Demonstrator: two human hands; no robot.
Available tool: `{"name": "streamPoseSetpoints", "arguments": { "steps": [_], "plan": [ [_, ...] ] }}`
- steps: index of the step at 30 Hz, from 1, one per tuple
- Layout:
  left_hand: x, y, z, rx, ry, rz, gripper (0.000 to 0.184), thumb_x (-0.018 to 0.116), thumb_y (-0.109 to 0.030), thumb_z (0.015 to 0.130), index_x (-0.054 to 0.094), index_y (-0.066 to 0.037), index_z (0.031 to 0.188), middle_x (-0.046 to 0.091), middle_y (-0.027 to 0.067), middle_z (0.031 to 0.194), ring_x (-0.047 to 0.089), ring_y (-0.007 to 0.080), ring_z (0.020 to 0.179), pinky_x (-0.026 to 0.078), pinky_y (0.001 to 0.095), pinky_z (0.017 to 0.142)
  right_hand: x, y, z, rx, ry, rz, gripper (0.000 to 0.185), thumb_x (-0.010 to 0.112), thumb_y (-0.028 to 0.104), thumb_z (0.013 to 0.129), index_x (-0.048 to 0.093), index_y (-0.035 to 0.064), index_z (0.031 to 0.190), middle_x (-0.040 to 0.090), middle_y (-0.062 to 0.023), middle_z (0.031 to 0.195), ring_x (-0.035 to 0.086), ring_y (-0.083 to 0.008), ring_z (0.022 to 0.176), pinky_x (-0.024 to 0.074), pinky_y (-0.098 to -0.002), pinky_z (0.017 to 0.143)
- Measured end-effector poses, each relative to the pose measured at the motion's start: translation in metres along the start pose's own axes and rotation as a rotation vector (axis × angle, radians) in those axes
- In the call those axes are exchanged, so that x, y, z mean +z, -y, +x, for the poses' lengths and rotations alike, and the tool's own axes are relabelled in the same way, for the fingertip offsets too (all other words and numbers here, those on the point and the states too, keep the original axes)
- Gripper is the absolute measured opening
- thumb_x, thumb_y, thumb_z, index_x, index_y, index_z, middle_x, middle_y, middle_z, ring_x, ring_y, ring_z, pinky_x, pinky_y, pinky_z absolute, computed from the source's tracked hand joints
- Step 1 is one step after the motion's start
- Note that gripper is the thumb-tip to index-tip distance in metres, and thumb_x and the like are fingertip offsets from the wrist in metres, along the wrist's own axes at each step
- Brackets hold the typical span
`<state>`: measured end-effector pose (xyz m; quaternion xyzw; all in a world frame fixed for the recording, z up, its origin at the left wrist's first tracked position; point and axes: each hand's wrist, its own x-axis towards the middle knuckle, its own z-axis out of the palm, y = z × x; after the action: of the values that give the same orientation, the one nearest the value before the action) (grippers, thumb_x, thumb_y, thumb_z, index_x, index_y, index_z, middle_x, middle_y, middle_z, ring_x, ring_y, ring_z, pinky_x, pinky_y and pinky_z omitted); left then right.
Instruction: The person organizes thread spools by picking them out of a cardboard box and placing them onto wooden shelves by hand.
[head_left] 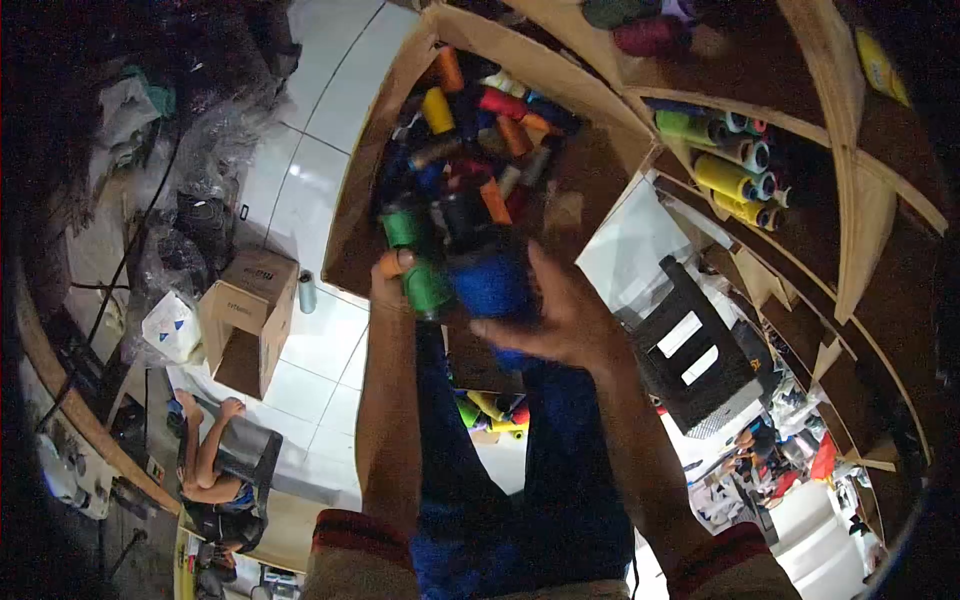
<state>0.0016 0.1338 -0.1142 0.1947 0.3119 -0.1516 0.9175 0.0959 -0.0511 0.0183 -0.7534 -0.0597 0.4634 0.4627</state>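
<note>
- The box [612,160] stands open on the far side of the person's legs, loose spools [437,111] heaped inside it.
- The right hand [572,322] is half open, thumb spread from fingers, grasping the blue spool from the right.
- The left hand [390,287] curls in closer, grasping the lower green spool from the left; its fingers are partly hidden.
- The blue spool [490,284], blurred, is between the hands, over the box's near part.
- The lower green spool [427,289] is just left of the blue one.
</note>
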Motion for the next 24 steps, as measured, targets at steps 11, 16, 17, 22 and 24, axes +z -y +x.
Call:
{"name": "streamPoseSetpoints", "arguments": {
  "steps": [11, 16, 17, 22, 24],
  "plan": [
    [0.110, 0.042, -0.013, 0.136, 0.156, -0.410, 0.062, 0.073, -0.035, 0.061, 0.052, -0.002, 0.110, 0.061, 0.0111, 0.095, 0.062, 0.0269, 0.081, 0.053, 0.0379, 0.074, -0.046, 0.114, -0.071, 0.057, 0.072, -0.201, 0.070, 0.076, 0.014, 0.060, 0.044, 0.0017, 0.120, 0.060, -0.0145, 0.098, 0.061, -0.0224, 0.089, 0.0479, -0.0338, 0.080],
    [0.129, 0.050, -0.012, 0.134, 0.187, -0.449, 0.063, 0.073, -0.035, 0.061, 0.052, -0.002, 0.111, 0.060, 0.0114, 0.096, 0.061, 0.0272, 0.082, 0.053, 0.0382, 0.075, -0.057, 0.110, -0.090, 0.138, -0.006, -0.100, 0.070, 0.075, 0.009, 0.058, 0.045, -0.0003, 0.120, 0.058, -0.0125, 0.103, 0.057, -0.0177, 0.095, 0.0454, -0.0326, 0.084],
    [0.131, 0.051, -0.014, 0.135, 0.187, -0.448, 0.063, 0.073, -0.035, 0.061, 0.052, -0.002, 0.111, 0.060, 0.0114, 0.096, 0.061, 0.0272, 0.083, 0.053, 0.0383, 0.075, -0.060, 0.107, -0.094, 0.102, -0.016, -0.084, 0.069, 0.075, 0.011, 0.059, 0.044, 0.0000, 0.120, 0.058, -0.0136, 0.103, 0.058, -0.0197, 0.094, 0.0464, -0.0334, 0.083],
    [0.134, 0.057, -0.019, 0.125, 0.189, -0.446, 0.064, 0.073, -0.036, 0.061, 0.052, -0.002, 0.111, 0.060, 0.0117, 0.097, 0.061, 0.0275, 0.084, 0.052, 0.0386, 0.076, -0.072, 0.092, -0.111, 0.092, -0.116, 0.227, 0.068, 0.076, 0.014, 0.060, 0.044, 0.0013, 0.119, 0.056, -0.0128, 0.109, 0.055, -0.0201, 0.102, 0.0447, -0.0342, 0.088],
    [0.134, 0.059, -0.019, 0.126, 0.187, -0.442, 0.064, 0.073, -0.036, 0.061, 0.052, -0.002, 0.112, 0.060, 0.0118, 0.098, 0.061, 0.0277, 0.084, 0.052, 0.0387, 0.076, -0.080, 0.091, -0.116, 0.117, -0.162, 0.242, 0.068, 0.076, 0.013, 0.060, 0.044, 0.0015, 0.120, 0.056, -0.0117, 0.109, 0.054, -0.0197, 0.103, 0.0440, -0.0342, 0.088]
  ]
}}
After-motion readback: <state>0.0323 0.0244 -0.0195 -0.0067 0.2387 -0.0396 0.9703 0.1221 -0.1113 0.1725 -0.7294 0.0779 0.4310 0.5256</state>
